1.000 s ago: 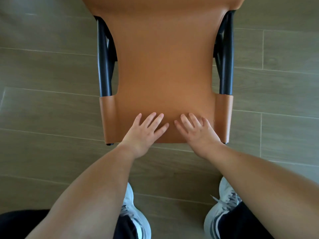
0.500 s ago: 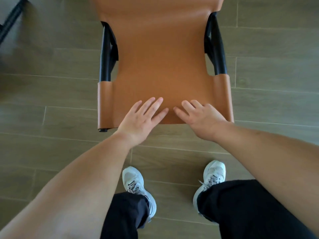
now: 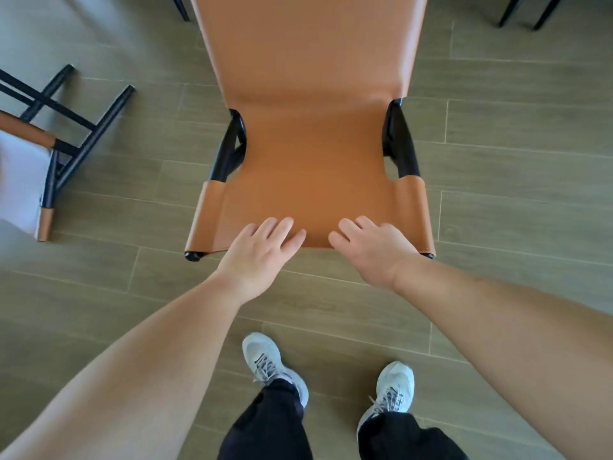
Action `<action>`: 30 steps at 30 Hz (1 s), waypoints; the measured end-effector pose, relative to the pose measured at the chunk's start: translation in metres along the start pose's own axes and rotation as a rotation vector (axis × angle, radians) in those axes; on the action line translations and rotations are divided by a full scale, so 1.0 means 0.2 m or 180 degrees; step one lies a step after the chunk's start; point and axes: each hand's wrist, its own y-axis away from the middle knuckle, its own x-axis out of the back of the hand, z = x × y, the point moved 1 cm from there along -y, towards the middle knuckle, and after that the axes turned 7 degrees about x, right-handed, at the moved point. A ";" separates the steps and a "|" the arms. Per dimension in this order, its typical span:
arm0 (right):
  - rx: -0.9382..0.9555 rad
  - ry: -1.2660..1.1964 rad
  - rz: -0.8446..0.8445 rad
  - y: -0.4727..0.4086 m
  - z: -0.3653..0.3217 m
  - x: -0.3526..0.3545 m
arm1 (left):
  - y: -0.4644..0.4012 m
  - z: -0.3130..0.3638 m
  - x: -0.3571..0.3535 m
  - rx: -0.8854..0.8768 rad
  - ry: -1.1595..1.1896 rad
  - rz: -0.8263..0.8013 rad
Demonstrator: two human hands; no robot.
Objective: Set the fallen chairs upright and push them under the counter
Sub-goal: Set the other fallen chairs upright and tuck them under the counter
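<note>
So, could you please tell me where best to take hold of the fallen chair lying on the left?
Grip the fallen tan-and-black chair by its tan-wrapped backrest post nearest you, coming from its near end. It lies on its side with black legs pointing away, so lifting there would probably tip it onto them.

We see a floor of grey-brown wood-look planks (image 3: 517, 180) laid in long horizontal courses with thin pale joints. On it stands a tan leather chair with a black metal frame (image 3: 311, 154); we note one black foot of it touching the floor at the lower left corner. At the left edge a second chair of tan leather and black metal tubing (image 3: 56, 141) lies tipped over on the planks, its legs pointing right. At the top right, we see two thin black furniture legs (image 3: 527, 11) resting on the floor. Near the bottom, two light grey laced trainers (image 3: 272, 370) stand flat on the planks, well apart.
</note>
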 end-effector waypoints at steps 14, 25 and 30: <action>-0.0564 0.0234 0.0554 -0.29 0.55 0.75 | -0.58 -0.77 0.54 -0.0650 -0.0266 0.0083; -0.0702 0.0188 0.0686 -0.58 1.04 1.20 | -1.07 -1.24 0.89 -0.0875 -0.0391 0.0306; -0.0708 0.0153 0.0681 -0.66 1.19 1.32 | -1.22 -1.35 1.01 -0.0938 -0.0328 0.0241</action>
